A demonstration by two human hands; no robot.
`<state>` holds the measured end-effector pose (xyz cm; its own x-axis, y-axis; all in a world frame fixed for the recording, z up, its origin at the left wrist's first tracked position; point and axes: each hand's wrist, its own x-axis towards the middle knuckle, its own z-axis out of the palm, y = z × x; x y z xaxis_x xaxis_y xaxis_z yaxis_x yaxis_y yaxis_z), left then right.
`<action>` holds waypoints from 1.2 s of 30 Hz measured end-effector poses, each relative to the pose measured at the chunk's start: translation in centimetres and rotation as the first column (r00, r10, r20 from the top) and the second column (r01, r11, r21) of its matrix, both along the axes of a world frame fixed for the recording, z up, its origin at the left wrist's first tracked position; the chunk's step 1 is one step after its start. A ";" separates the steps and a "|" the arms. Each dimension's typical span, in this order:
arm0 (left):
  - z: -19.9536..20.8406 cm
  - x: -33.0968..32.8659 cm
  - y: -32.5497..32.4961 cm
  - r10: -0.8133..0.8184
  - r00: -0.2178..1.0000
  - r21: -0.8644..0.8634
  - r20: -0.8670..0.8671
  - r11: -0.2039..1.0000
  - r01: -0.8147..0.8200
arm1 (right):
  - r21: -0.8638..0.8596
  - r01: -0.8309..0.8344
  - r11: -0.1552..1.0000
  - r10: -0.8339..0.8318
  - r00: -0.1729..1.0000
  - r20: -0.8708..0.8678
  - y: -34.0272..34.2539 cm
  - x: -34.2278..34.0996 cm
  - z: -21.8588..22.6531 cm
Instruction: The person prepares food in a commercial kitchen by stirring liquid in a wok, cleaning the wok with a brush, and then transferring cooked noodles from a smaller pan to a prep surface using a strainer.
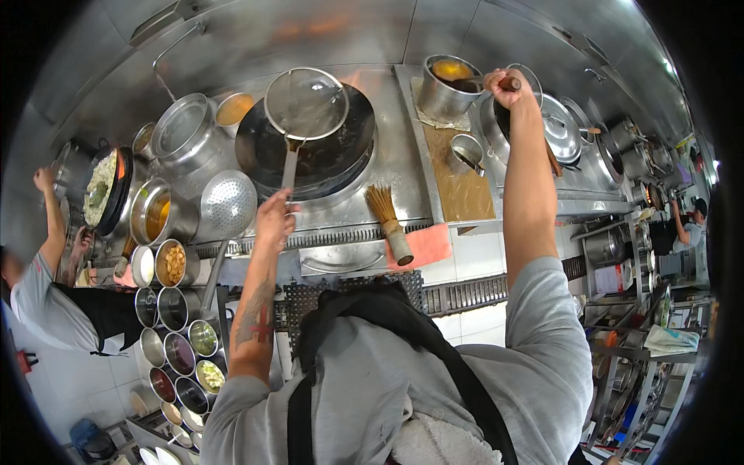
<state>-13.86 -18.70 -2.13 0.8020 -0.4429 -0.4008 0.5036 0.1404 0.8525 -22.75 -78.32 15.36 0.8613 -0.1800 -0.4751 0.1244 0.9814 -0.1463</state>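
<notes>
Head view: left hand (276,221) is gripping round metal-mesh strainer (306,108) over round black metal wok (256,151); right hand (504,89) is holding wooden-handled metal ladle (472,80) at cylindrical steel pot (440,102).

You are wearing a grey shirt (353,368) with black straps (301,411). Your strainer (306,102) is showing silver mesh, the wok (254,151) is looking black, and the ladle handle (510,83) is showing brown. The scoop (229,204) is gleaming silver with dotted holes, the cloth (434,246) is appearing salmon pink, the brush (391,223) straw-brown.
</notes>
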 end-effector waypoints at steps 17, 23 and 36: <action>1.0 1.9 -0.5 -0.038 0.999 -0.075 -0.009 0.996 0.038 | -0.269 -0.165 0.949 0.220 0.957 0.188 30.2 -0.9 -2.8; -0.7 5.5 4.3 -0.180 0.778 0.449 0.602 0.882 -0.144 | -0.893 -0.446 -0.059 0.061 0.892 -0.449 31.0 -3.6 -2.0; 3.2 -1.4 2.0 0.123 0.958 0.128 0.259 0.979 -0.160 | -0.522 -0.819 -0.238 -0.185 0.566 -0.803 2.3 7.5 -1.1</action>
<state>-15.30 -16.67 1.06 0.9346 -0.2693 -0.2322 0.2569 0.0597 0.9646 -15.26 -75.98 14.26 0.6801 -0.5695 -0.4617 -0.7192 -0.3964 -0.5706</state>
